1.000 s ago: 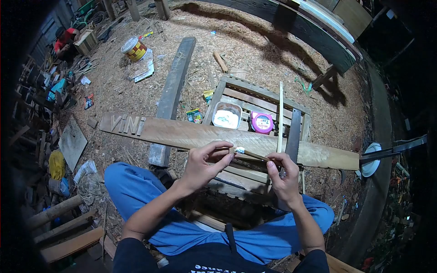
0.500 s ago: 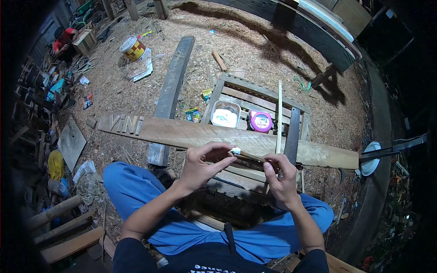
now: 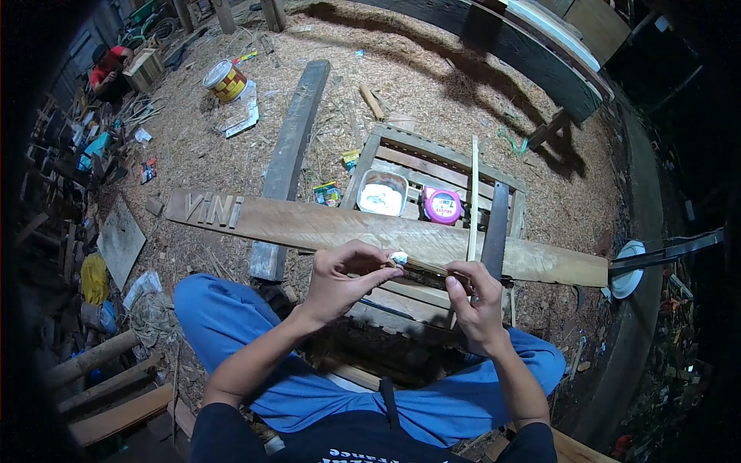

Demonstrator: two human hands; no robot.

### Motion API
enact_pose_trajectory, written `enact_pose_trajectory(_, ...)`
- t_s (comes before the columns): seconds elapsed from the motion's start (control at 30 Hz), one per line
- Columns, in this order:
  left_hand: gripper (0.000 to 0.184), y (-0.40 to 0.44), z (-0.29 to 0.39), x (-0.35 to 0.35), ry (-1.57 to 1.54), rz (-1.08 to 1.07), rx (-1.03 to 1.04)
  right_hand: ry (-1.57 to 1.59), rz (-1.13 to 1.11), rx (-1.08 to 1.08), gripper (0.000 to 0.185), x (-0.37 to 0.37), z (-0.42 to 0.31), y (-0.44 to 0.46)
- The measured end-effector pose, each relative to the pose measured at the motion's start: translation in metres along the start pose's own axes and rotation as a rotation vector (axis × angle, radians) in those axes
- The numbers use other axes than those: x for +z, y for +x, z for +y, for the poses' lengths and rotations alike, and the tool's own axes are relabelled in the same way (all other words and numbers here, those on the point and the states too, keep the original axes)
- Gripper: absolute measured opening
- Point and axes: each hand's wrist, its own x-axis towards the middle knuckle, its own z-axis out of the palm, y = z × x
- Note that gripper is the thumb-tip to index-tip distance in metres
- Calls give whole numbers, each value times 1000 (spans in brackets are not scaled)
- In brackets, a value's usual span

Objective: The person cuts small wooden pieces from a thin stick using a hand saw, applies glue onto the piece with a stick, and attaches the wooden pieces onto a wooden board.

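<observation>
My left hand (image 3: 343, 282) pinches a small wooden piece (image 3: 392, 264) between thumb and fingertips. In my right hand (image 3: 478, 297) is a thin wooden stick (image 3: 426, 267). White paste (image 3: 399, 257) shows where the stick's far tip meets the small piece; the fingers partly hide this spot. Both hands are just in front of a long wooden board (image 3: 347, 228), which bears raised wooden letters (image 3: 214, 211) reading "ViNi" at its left end. Behind the board stands a square tub (image 3: 384, 193) of white paste, next to a pink tape measure (image 3: 442, 206).
A slatted wooden frame (image 3: 451, 163) supports the tub and tape measure. A handsaw (image 3: 495, 228) and a thin strip (image 3: 474, 193) lean across the board. Beyond are a thick beam (image 3: 297, 131) and a yellow-red bucket (image 3: 225, 82). Another person (image 3: 108, 69) crouches far left.
The small piece and the pasted tip have shifted slightly between my fingers. Both hands stay in nearly the same place. The far person's head has moved a little.
</observation>
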Motion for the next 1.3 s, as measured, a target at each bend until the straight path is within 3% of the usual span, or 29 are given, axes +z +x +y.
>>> enact_pose_trajectory(0.17,16,0,7,0,1,-6,-29,6,-8,20,16,0,0,0)
enact_pose_trajectory(0.23,18,0,13,0,14,-19,-146,-18,-13,11,15,-1,0,0)
enact_pose_trajectory(0.57,19,1,11,1,-91,-45,-157,-16,15,-23,15,-2,-2,2)
enact_pose_trajectory(0.83,33,4,21,3,-141,-14,-301,5,5,-5,16,-2,2,1)
enact_pose_trajectory(1.07,27,4,15,0,-61,-46,-300,-7,-8,-62,16,-2,7,1)
enact_pose_trajectory(1.13,26,3,8,1,-102,-34,-188,-22,-6,-92,16,-2,9,1)
enact_pose_trajectory(1.3,25,3,8,0,-42,-17,-139,-17,-36,-37,16,-5,6,0)
